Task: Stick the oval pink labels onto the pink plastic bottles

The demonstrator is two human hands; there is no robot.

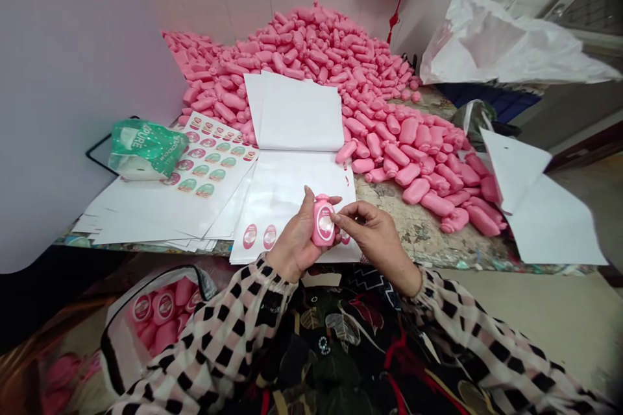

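A small pink plastic bottle (316, 233) stands upright in my left hand (294, 241), its fingers wrapped round the back and the thumb along its left side. An oval pink-and-white label sticker (324, 219) lies on the bottle's front. My right hand (377, 240) pinches at the right edge of that label, thumb and forefinger together; its other fingers are curled. Beneath both hands is a white label sheet (292, 189) with a few oval stickers along its lower edge, some hidden by the hands.
Behind rises a large heap of pink bottles (311, 45), spilling right. Printed sticker sheets (228, 175) and a green plastic packet (146, 149) lie left. Folded white paper (549, 207) sits at the right edge. Below left, an open bag (121, 331) contains labelled bottles.
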